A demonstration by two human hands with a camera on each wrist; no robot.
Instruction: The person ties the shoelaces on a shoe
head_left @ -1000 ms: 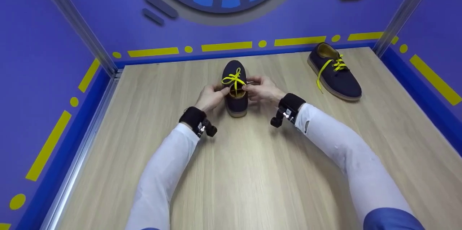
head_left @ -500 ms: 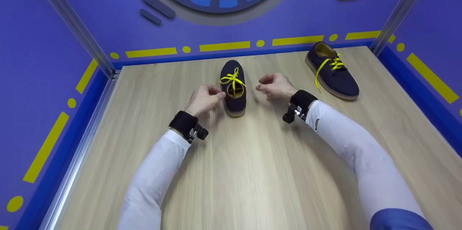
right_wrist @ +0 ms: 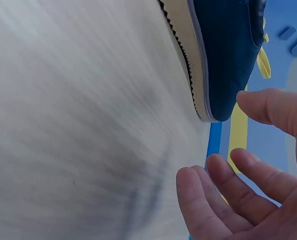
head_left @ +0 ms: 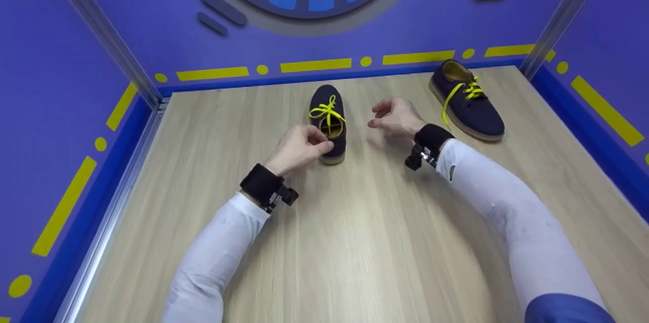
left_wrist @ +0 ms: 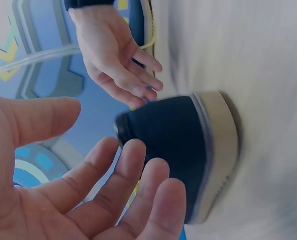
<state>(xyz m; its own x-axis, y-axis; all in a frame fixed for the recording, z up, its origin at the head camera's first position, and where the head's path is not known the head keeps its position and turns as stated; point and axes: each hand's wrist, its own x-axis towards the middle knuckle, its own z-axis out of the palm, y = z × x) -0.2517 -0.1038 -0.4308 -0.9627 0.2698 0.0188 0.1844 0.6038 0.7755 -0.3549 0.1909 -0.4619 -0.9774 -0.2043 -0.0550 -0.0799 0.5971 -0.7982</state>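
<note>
Left hand (head_left: pixel 298 150), right hand (head_left: pixel 396 118) both loosely spread, holding nothing. Shoe (left_wrist: pixel 176 137) between looks light, soft-topped, firm-soled. Best grab: heel (head_left: pixel 336 151) sides.

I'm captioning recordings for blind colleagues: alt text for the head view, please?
A bare left hand is by the heel of a dark navy shoe with bow-tied yellow laces; the bare right hand is to its right, apart from it. A second navy shoe, one yellow lace end dangling, sits farther right on pale wood-grain tabletop.
</note>
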